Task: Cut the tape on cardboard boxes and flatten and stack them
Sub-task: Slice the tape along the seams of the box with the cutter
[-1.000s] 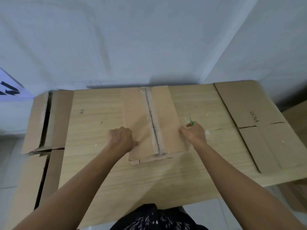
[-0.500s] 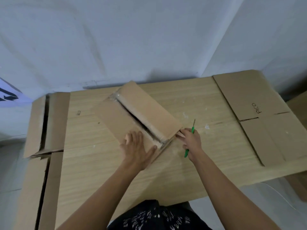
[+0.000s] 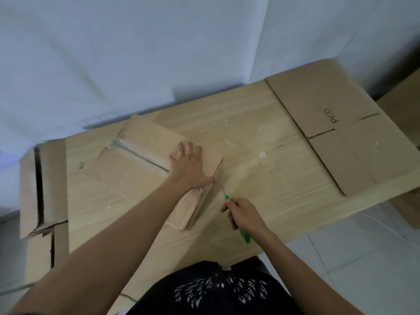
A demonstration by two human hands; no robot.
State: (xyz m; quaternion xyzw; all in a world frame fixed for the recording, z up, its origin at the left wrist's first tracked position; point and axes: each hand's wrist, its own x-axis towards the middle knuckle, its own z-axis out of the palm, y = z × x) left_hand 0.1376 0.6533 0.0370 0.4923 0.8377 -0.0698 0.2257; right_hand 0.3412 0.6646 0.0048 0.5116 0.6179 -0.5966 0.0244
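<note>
The small cardboard box (image 3: 136, 164) sat skewed on the wooden table (image 3: 261, 178), left of centre, long axis running far-left to near-right. A tape seam (image 3: 141, 155) ran down the middle of its top face. A dark slit showed along the seam, and clear tape was bunched at the far end. The near end of the box looked crumpled, with a bit of clear tape at its top corner.

The left hand (image 3: 188, 167) lay flat on the near-right part of the top face, palm down, fingers straight and spread. It was pressing, with nothing curled around the box. The thumb lay along the box's right top edge.

The right hand (image 3: 245, 215) was clenched around a green-handled knife (image 3: 245, 236), with the handle end sticking out below the fist. The thin blade pointed up-left at the box's right side wall, just under the left thumb. The tip was at or just beside the cardboard; I couldn't tell if it touched. The right hand itself was off the box, over bare table.

A flattened PICO box (image 3: 329, 133) lay on the table's right end, flaps spread, well apart from the small box. White scraps (image 3: 262, 154) were scattered on the wood between the two. More flattened cardboard (image 3: 45, 189) sat at the table's left edge, with a dark gap between its panels.

A white wall (image 3: 136, 53) stood behind the table, and pale floor tiles (image 3: 363, 258) showed at lower right. A dark patterned garment (image 3: 216, 292) filled the bottom centre.
</note>
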